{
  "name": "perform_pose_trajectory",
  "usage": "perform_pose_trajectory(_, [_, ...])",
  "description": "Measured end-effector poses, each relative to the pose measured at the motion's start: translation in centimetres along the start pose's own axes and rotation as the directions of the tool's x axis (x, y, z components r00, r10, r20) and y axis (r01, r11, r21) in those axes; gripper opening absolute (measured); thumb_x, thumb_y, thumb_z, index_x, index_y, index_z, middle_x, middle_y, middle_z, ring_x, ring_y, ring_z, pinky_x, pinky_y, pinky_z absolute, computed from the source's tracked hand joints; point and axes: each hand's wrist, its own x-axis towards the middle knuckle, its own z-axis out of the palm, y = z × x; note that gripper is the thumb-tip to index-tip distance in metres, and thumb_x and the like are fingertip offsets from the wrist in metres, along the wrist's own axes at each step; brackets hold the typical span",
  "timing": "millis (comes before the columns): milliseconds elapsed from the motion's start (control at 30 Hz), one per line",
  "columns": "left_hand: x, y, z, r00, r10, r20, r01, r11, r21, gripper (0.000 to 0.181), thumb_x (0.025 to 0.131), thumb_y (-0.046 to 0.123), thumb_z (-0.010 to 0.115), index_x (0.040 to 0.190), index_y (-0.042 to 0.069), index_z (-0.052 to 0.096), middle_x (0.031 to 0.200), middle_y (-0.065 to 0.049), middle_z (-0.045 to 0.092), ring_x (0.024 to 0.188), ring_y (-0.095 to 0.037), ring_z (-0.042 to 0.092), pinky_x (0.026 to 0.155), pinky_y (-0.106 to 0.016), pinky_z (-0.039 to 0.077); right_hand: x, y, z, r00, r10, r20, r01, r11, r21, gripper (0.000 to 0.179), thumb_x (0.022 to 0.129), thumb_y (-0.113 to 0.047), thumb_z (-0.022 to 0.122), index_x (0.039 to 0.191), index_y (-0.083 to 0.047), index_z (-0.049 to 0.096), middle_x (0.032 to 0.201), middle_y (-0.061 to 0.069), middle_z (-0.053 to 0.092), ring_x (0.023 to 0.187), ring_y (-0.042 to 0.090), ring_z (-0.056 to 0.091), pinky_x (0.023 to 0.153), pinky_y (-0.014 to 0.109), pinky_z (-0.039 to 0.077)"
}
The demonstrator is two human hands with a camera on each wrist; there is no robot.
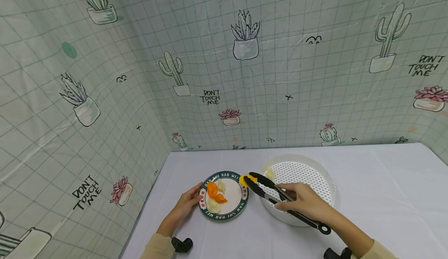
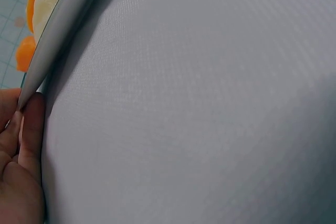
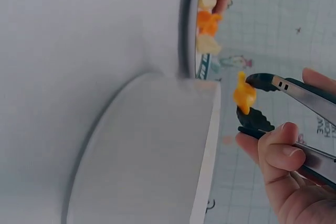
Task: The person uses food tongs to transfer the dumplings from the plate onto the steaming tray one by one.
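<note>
My left hand (image 1: 188, 202) pinches the near-left rim of a small round plate (image 1: 229, 216) with a green lettered border; in the left wrist view the fingers (image 2: 32, 121) sit above and below its edge. Orange pieces (image 1: 212, 189) and pale, glossy pieces (image 1: 213, 206) lie on the plate. My right hand (image 1: 303, 201) grips black-and-metal tongs (image 1: 297, 215). Between the tong tips is a bright yellow piece (image 3: 244, 95), raised over the gap between the plate's right rim and a white round perforated tray (image 1: 329, 179).
Inside the tray at its far left lies a pale yellowish piece (image 1: 269, 173). A white cloth (image 1: 378, 196) covers the table. Cactus-printed sheeting (image 1: 280, 76) hangs behind the table and along its left side. Each wrist wears a black camera mount (image 1: 182, 245).
</note>
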Motion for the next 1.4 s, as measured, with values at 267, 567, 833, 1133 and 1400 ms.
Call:
perform_pose_trajectory(267, [0.0, 0.0, 0.0, 1.000, 0.003, -0.005, -0.003, 1.000, -0.005, 0.051, 0.102, 0.002, 0.052, 0.150, -0.004, 0.038, 0.155, -0.025, 0.033, 0.144, -0.042, 0.029, 0.116, -0.054, 0.024, -0.5, 1.0, -2.1, 0.999, 0.005, -0.036, -0.006, 1.000, -0.026, 0.071, 0.084, -0.022, 0.078, 0.132, 0.021, 0.049, 0.084, 0.002, 0.070, 0.067, 0.010, 0.060, 0.057, 0.025, 0.051])
perform_pose_trajectory(567, [0.2, -0.1, 0.0, 1.000, 0.008, -0.008, -0.008, 1.000, 0.000, 0.050, 0.101, 0.002, 0.051, 0.150, -0.005, 0.038, 0.154, -0.025, 0.035, 0.142, -0.041, 0.034, 0.115, -0.053, 0.026, -1.3, 2.2, -4.0, 0.994, 0.055, -0.095, -0.065, 0.993, -0.103, 0.070, 0.084, -0.024, 0.078, 0.132, 0.019, 0.051, 0.095, 0.011, 0.072, 0.077, 0.018, 0.065, 0.065, 0.029, 0.052])
perform_pose_trajectory(833, [-0.1, 0.1, 0.0, 1.000, -0.013, -0.016, 0.013, 1.000, 0.008, 0.051, 0.101, 0.005, 0.053, 0.150, -0.003, 0.039, 0.155, -0.024, 0.034, 0.142, -0.043, 0.032, 0.116, -0.055, 0.024, -1.7, 2.9, -4.7, 0.987, 0.084, -0.135, -0.104, 0.984, -0.146, 0.068, 0.083, -0.025, 0.079, 0.130, 0.017, 0.054, 0.089, 0.008, 0.070, 0.075, 0.016, 0.058, 0.066, 0.030, 0.048])
perform_pose_trajectory(1133, [-0.2, 0.1, 0.0, 1.000, -0.008, -0.015, 0.008, 1.000, 0.012, 0.050, 0.101, 0.004, 0.052, 0.150, -0.003, 0.039, 0.155, -0.024, 0.034, 0.142, -0.042, 0.033, 0.116, -0.055, 0.025, -1.7, 4.1, -5.0, 0.979, 0.076, -0.190, -0.106, 0.983, -0.152, 0.067, 0.083, -0.025, 0.078, 0.130, 0.016, 0.055, 0.059, -0.008, 0.031, 0.054, 0.006, 0.028, 0.050, 0.022, 0.028])
perform_pose_trajectory(1400, [-0.2, 0.2, 0.0, 1.000, -0.006, -0.009, 0.006, 1.000, 0.013, 0.052, 0.102, 0.007, 0.053, 0.150, -0.002, 0.038, 0.156, -0.023, 0.033, 0.142, -0.042, 0.032, 0.116, -0.054, 0.025, -1.4, 4.6, -5.3, 0.976, 0.087, -0.200, -0.119, 0.981, -0.153, 0.066, 0.083, -0.023, 0.078, 0.128, 0.018, 0.055, 0.059, -0.007, 0.025, 0.053, 0.006, 0.021, 0.048, 0.022, 0.022])
